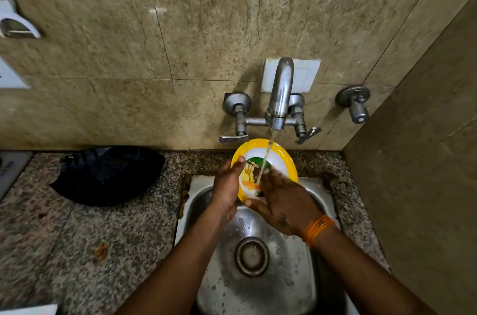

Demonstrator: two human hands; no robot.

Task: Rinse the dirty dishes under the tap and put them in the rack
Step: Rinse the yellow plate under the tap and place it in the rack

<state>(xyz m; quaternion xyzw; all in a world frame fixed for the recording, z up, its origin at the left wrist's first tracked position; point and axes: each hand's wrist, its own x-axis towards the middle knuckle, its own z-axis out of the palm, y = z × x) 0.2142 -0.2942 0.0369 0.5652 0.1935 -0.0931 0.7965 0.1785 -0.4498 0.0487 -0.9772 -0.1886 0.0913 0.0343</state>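
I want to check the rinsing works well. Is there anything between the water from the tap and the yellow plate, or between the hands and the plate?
Nothing visible does. Water from the tap falls straight onto the yellow plate. The left hand grips its left rim and the right hand rests on its face. No rack is in view.

A small kitchen washing corner is showing here: a steel sink (258, 276) is sitting in a speckled granite counter (103, 232) under a wall-mounted tap (280, 97) on marble-tiled walls (129, 30).

Polished beige stone walls (108, 30) meet in a corner (a light glints off one slab), above a speckled granite counter (77, 237) with a black cloth (108, 175).
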